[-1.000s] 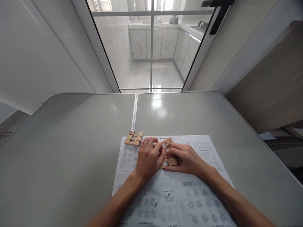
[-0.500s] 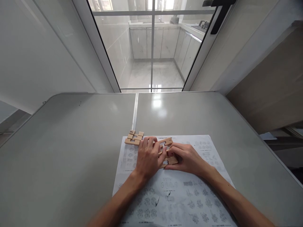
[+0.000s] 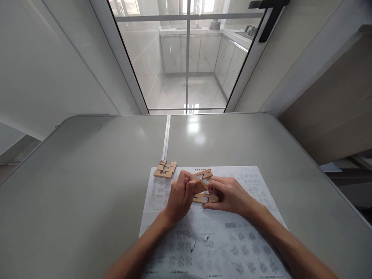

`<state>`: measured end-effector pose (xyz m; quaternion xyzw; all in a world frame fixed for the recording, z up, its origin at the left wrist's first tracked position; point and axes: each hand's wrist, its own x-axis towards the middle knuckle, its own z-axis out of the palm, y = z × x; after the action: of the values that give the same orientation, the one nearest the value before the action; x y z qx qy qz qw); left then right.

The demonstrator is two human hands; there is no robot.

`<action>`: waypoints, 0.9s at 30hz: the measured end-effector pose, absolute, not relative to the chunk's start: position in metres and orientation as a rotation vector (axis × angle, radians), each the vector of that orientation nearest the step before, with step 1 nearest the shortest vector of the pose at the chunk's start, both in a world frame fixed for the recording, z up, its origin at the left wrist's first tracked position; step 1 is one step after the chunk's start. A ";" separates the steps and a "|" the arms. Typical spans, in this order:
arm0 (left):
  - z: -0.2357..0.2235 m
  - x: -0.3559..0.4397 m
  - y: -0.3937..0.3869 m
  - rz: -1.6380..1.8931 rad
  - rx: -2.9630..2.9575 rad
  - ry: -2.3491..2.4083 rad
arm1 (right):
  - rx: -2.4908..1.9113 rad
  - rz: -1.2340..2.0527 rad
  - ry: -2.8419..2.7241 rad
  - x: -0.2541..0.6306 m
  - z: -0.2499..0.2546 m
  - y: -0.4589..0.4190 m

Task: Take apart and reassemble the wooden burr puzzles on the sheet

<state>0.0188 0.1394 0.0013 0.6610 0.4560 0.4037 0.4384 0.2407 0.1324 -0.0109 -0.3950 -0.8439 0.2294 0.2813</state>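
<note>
My left hand (image 3: pixel 180 197) pinches a small wooden puzzle piece (image 3: pixel 200 185) and tilts it up off the paper. My right hand (image 3: pixel 229 195) presses its curled fingers on a flat notched wooden piece (image 3: pixel 205 198) lying on the printed sheet (image 3: pixel 215 232). Another notched wooden piece (image 3: pixel 204 174) lies just beyond the hands. A cluster of several wooden pieces (image 3: pixel 165 169) sits at the sheet's far left corner, apart from both hands.
The sheet lies on a grey table (image 3: pixel 87 174) with a seam (image 3: pixel 166 135) down its middle. Beyond the far edge is a glass sliding door (image 3: pixel 186 58). A wooden panel (image 3: pixel 328 104) stands at the right.
My left hand has curled and lifted one wooden piece up on its edge; before, its fingers lay flatter over the pieces. My right hand stays almost in place.
</note>
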 end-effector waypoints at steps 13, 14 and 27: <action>0.011 0.027 0.151 0.956 1.425 1.123 | -1.063 0.641 -2.236 0.235 -0.007 0.131; 0.012 0.027 0.151 0.946 1.434 1.122 | -1.077 0.664 -2.213 0.235 -0.006 0.131; 0.016 0.028 0.145 0.886 1.612 1.072 | -1.226 0.994 -1.881 0.231 -0.001 0.128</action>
<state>0.0282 0.1454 0.0163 0.6621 0.4405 0.3639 0.4848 0.2311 0.1280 -0.0008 -0.4703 -0.7213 0.3811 0.3365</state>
